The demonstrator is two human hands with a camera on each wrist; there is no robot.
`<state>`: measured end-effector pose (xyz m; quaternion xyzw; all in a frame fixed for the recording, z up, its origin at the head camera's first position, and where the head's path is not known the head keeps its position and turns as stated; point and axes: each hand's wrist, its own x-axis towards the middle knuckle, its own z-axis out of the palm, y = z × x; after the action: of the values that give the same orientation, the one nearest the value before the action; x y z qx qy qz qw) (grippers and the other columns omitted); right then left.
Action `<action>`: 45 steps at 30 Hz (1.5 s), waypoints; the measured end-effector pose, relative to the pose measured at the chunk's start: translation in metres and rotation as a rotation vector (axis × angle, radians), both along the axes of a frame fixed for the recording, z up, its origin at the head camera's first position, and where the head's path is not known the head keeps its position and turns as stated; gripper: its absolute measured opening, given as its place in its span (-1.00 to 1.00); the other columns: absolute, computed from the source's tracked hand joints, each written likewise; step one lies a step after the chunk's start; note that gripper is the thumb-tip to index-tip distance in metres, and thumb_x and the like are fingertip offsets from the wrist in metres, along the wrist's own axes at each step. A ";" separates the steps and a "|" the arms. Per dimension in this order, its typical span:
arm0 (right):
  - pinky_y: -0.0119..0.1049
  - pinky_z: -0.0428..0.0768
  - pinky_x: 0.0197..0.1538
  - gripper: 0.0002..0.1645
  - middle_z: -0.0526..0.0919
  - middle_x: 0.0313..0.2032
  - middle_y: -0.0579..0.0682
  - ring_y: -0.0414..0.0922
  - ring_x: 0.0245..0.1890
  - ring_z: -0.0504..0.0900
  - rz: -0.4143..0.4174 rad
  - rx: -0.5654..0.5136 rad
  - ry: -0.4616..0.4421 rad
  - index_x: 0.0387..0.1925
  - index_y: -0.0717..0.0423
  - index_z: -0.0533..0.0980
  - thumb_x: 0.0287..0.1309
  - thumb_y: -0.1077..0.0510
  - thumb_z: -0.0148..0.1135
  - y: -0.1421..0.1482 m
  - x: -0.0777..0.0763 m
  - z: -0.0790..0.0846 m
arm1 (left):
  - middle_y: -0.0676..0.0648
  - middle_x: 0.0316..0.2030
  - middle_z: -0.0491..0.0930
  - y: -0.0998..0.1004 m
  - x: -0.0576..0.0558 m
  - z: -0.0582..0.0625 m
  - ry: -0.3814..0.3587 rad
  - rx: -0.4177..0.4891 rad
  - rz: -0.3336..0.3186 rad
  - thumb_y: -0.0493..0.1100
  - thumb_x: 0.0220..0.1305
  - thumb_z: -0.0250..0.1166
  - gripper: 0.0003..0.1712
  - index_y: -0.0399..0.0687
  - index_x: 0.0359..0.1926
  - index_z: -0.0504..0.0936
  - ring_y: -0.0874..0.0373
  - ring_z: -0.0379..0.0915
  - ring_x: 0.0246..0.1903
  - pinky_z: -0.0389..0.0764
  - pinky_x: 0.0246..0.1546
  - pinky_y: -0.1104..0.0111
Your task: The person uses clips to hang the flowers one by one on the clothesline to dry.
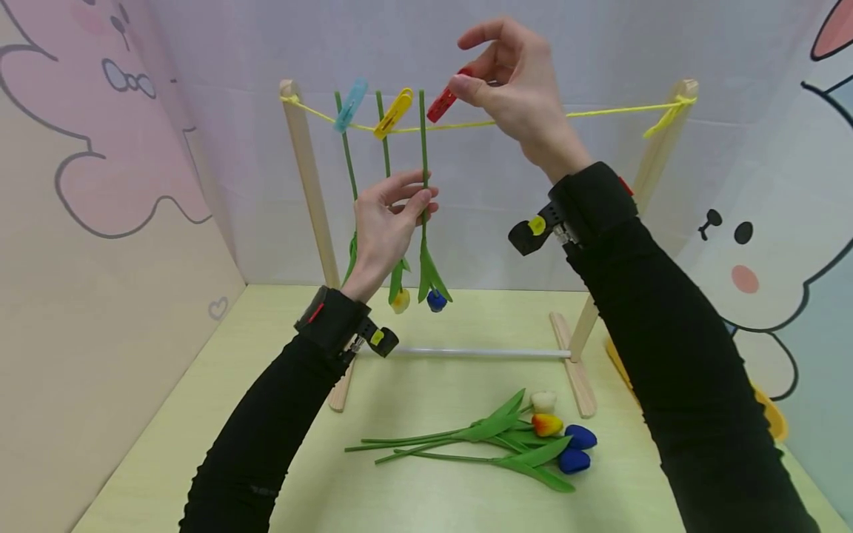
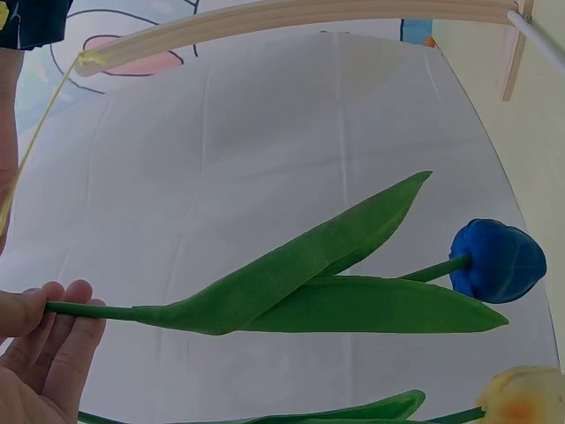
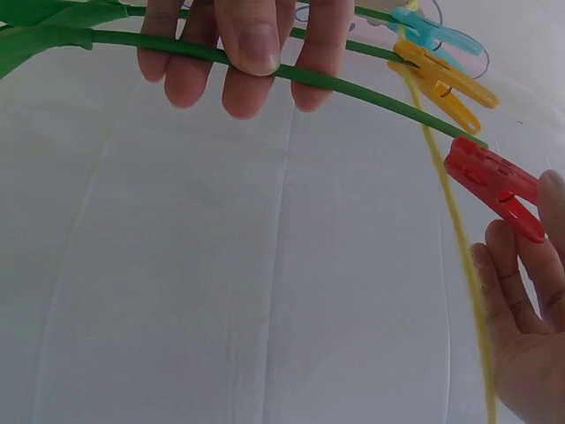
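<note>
In the head view my left hand [image 1: 393,218] pinches the green stem of a blue tulip [image 1: 436,300], which hangs head down. Its upper stem end rises past the yellow string [image 1: 466,126]. My right hand [image 1: 516,85] holds a red clothespin [image 1: 440,105] just right of that stem. From the right wrist view, the red clothespin [image 3: 494,185] is close to the stem's end; whether they touch I cannot tell. A yellow clothespin [image 1: 394,113] and a light blue clothespin [image 1: 351,106] sit on the string, each at the stem of another hanging tulip. One of these has a pale yellow bloom [image 1: 400,300].
Two wooden posts [image 1: 656,159] carry the string, with a white rod [image 1: 476,353] joining them low down. On the table [image 1: 200,444] lie several tulips [image 1: 493,429] with white, orange-yellow and blue blooms. A yellow object [image 1: 769,414] is partly hidden behind my right sleeve.
</note>
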<state>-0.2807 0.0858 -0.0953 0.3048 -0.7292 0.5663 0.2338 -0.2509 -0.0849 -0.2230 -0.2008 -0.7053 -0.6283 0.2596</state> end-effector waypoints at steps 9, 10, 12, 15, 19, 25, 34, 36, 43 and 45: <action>-0.34 0.64 0.21 -0.64 0.63 -0.48 -0.20 -0.18 -0.25 0.73 0.011 0.027 -0.031 0.03 0.19 0.57 0.19 0.30 0.37 0.002 -0.001 0.003 | -0.27 -0.09 0.75 0.000 -0.012 -0.007 0.026 -0.001 0.004 -0.25 0.36 0.29 -0.62 -0.22 0.17 0.64 0.04 0.75 -0.24 0.74 -0.09 0.38; -0.34 0.64 0.20 -0.65 0.63 -0.48 -0.20 -0.19 -0.25 0.73 0.010 0.037 -0.033 0.03 0.20 0.58 0.19 0.31 0.36 0.002 -0.001 0.003 | -0.27 -0.09 0.75 0.000 -0.012 -0.007 0.023 -0.002 0.005 -0.25 0.36 0.29 -0.62 -0.21 0.17 0.65 0.04 0.75 -0.24 0.74 -0.08 0.38; -0.34 0.64 0.20 -0.67 0.63 -0.49 -0.21 -0.21 -0.27 0.73 0.010 0.052 -0.037 0.02 0.21 0.60 0.20 0.31 0.36 0.003 -0.001 0.004 | -0.28 -0.09 0.75 0.000 -0.012 -0.006 0.016 -0.004 0.006 -0.26 0.36 0.29 -0.62 -0.21 0.17 0.65 -0.02 0.75 -0.23 0.74 -0.08 0.37; -0.33 0.65 0.17 -0.68 0.62 -0.51 -0.20 -0.23 -0.29 0.73 0.011 0.069 -0.040 0.00 0.23 0.62 0.20 0.32 0.36 0.003 -0.003 0.005 | -0.32 -0.08 0.74 0.001 -0.002 0.001 0.010 -0.021 0.025 -0.28 0.36 0.29 -0.63 -0.24 0.16 0.64 -0.17 0.73 -0.19 0.75 -0.08 0.34; -0.33 0.65 0.15 -0.69 0.62 -0.52 -0.22 -0.26 -0.33 0.72 -0.003 0.080 -0.037 -0.01 0.26 0.63 0.19 0.31 0.37 0.003 -0.004 0.004 | -0.32 -0.07 0.74 0.001 -0.003 0.000 0.003 -0.024 0.034 -0.28 0.36 0.28 -0.62 -0.25 0.17 0.64 -0.21 0.72 -0.17 0.74 -0.08 0.35; -0.34 0.66 0.12 -0.71 0.62 -0.54 -0.23 -0.28 -0.35 0.71 -0.027 0.080 -0.048 -0.05 0.25 0.65 0.18 0.29 0.39 0.001 -0.005 0.005 | -0.32 -0.08 0.74 0.002 -0.003 0.000 0.008 -0.023 0.042 -0.29 0.36 0.29 -0.63 -0.25 0.16 0.65 -0.18 0.73 -0.19 0.74 -0.10 0.37; -0.32 0.65 0.19 -0.59 0.64 -0.53 -0.24 -0.31 -0.36 0.72 -0.024 0.106 -0.092 0.09 0.25 0.60 0.19 0.28 0.38 0.000 -0.005 0.007 | -0.32 -0.09 0.74 0.003 -0.003 0.000 0.004 -0.015 0.039 -0.28 0.35 0.30 -0.64 -0.24 0.15 0.66 0.26 0.71 -0.34 0.75 -0.11 0.37; -0.31 0.65 0.20 -0.56 0.65 -0.53 -0.25 -0.31 -0.37 0.72 -0.018 0.108 -0.102 0.13 0.25 0.58 0.20 0.28 0.37 -0.001 -0.006 0.008 | -0.32 -0.09 0.74 0.003 -0.004 0.000 0.001 -0.014 0.039 -0.28 0.35 0.30 -0.64 -0.23 0.15 0.66 0.27 0.71 -0.34 0.74 -0.11 0.38; -0.32 0.68 0.13 -0.53 0.67 -0.52 -0.25 -0.31 -0.40 0.73 0.007 0.117 -0.112 0.15 0.27 0.55 0.20 0.30 0.36 -0.001 -0.007 0.009 | -0.33 -0.08 0.73 0.003 -0.005 -0.001 0.005 -0.008 0.035 -0.28 0.36 0.29 -0.64 -0.24 0.15 0.65 -0.19 0.71 -0.19 0.74 -0.10 0.37; -0.32 0.69 0.11 -0.52 0.68 -0.52 -0.24 -0.31 -0.40 0.73 0.012 0.122 -0.123 0.16 0.27 0.54 0.19 0.30 0.37 -0.001 -0.008 0.009 | -0.33 -0.08 0.73 0.003 -0.006 -0.001 0.004 -0.011 0.035 -0.28 0.35 0.29 -0.63 -0.24 0.16 0.65 -0.23 0.70 -0.18 0.74 -0.09 0.36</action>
<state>-0.2889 0.0844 -0.0863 0.2873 -0.7736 0.5399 0.1662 -0.2564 -0.0821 -0.2240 -0.1912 -0.7115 -0.6195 0.2710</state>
